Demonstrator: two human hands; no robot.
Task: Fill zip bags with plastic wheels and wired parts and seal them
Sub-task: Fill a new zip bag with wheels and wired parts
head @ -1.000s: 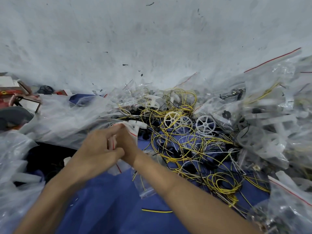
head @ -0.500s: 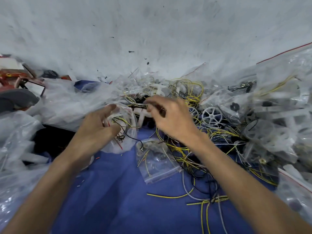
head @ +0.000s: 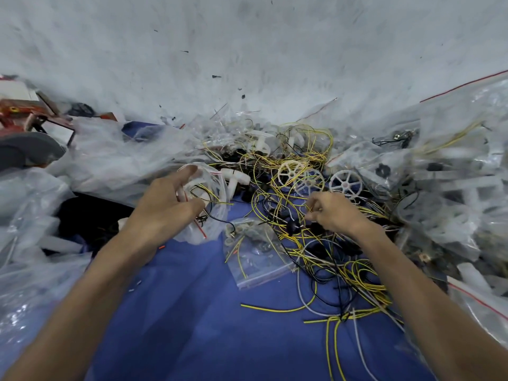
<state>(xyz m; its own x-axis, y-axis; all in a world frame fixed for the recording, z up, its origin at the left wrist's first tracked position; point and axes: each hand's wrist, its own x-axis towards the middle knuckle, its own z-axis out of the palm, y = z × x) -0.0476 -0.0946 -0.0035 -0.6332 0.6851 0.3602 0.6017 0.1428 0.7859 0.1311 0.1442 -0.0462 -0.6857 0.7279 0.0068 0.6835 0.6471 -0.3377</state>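
- The fingers (head: 316,201) of our right hand (head: 334,213) are curled in tight and pinch a yellow wire (head: 311,207) at the top of the tangle (head: 302,243).
- Our left hand (head: 162,207) holds the bag (head: 211,215) by its mouth. The index finger lies straight along the rim and the thumb reaches across below it. We cannot see how the other fingers grip.
- The bag's mouth gapes toward the tangle, its red zip strip unsealed, and a few wires already lie inside it.
- 3 white wheels (head: 345,184) lie side by side just beyond the right hand, caught among yellow loops. We cannot tell whether a wheel is in the bag.
- A second bag (head: 255,259) lies flat on the blue surface (head: 192,312) between our hands, with parts inside.
- Heaps of bags (head: 453,188) bank up to the right and the left.
- We judge the step to be filling: 1 wired part is being drawn from the pile for the open bag.
- Next, the wire must come free of its neighbours without dragging them along, then cross to the mouth. The left hand has to keep that mouth wide, since the film is limp and will fold shut.
- Sealing comes only after a wheel goes in.
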